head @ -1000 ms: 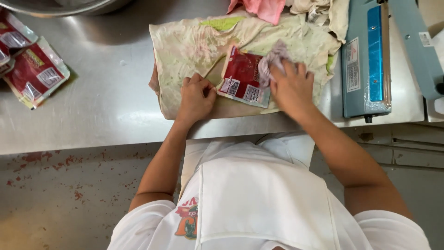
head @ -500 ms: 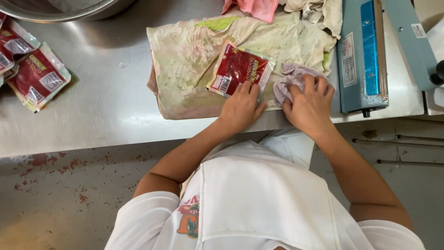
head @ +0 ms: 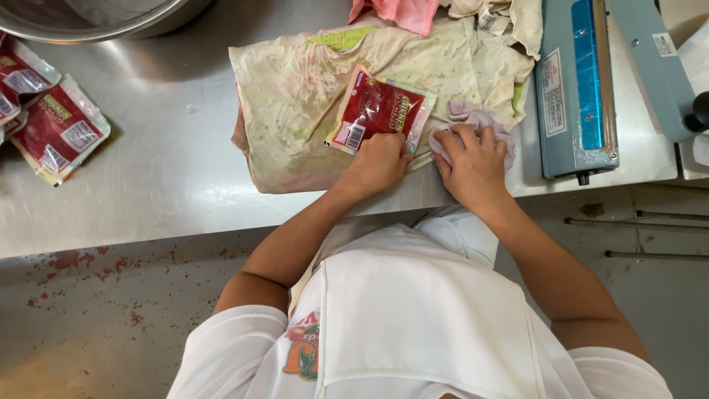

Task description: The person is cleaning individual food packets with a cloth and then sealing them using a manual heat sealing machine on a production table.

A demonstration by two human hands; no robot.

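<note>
While the left hand (head: 380,164) presses flat, fingers extended, on the lower edge of a red sauce pouch (head: 380,111), the pouch lies on a stained cloth (head: 295,96) spread over the steel counter (head: 148,192). Right hand (head: 473,164) rests just beside it, fingers curled over a small purple rag (head: 473,117). Blue heat sealer (head: 580,89) at right; more red pouches (head: 55,133) far left.

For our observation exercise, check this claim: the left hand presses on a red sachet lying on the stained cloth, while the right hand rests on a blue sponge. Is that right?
Not quite. The head view shows the right hand resting on a small crumpled pale purple rag, not a blue sponge. The rest holds: the left hand presses on the red sachet lying on the stained cloth.
</note>
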